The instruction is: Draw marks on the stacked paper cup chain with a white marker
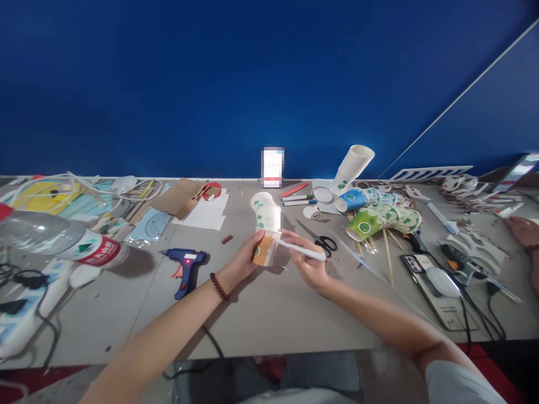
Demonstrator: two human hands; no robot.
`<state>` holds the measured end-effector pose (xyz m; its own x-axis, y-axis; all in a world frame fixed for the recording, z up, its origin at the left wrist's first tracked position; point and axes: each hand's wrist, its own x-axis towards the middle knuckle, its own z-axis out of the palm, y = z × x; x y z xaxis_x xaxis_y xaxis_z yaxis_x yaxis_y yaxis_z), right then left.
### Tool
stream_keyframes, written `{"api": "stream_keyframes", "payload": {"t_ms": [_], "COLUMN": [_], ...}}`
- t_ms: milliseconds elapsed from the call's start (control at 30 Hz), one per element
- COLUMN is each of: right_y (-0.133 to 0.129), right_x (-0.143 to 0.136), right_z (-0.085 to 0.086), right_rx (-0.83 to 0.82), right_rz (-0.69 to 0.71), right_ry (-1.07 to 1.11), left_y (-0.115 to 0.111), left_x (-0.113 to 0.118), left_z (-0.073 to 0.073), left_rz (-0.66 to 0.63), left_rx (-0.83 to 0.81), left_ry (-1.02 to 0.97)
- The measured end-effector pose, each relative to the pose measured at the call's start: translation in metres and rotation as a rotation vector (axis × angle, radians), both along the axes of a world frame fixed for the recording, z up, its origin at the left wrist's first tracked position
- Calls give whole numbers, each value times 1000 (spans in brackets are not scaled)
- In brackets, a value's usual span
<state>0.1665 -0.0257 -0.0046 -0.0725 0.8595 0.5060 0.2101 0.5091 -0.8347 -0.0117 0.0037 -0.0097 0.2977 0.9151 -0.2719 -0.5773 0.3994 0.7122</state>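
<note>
In the middle of the table, my left hand (243,259) is wrapped round an orange-brown paper cup (265,251). White paper cups with green print (268,217) extend from it away from me in a curved row. My right hand (310,270) grips a white marker (309,252), with its narrow end at the right side of the orange-brown cup near the rim. Whether that end touches the cup I cannot tell. Black scissors (326,244) lie just right of my right hand. To the left of my left hand is a blue glue gun (185,266), its small red light lit.
Curved rows of blue cups (352,200) and green cups (365,223) lie to the right, before a leaning cup stack (353,165). A water bottle (71,241) and power strip (37,297) occupy the left. Another person's hand (522,230) rests far right, beyond a phone (442,303).
</note>
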Motion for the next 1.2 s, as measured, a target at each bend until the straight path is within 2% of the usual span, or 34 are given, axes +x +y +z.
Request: {"api": "stream_keyframes", "payload": {"t_ms": [767,1067,1200], "right_y": [1,-1,-1], "right_x": [-2,-2,-2], "right_z": [-2,2,0], "right_rx": [3,16,-12], "right_rz": [-4,91,67], "right_ry": [-4,24,38], "left_y": [1,0,0], "left_x": [-3,0,-1], "left_z": [-7,1,-1], "left_rz": [-4,14,11], "left_rx": [-38,-61,-65], "left_ry": [28,87,91]}}
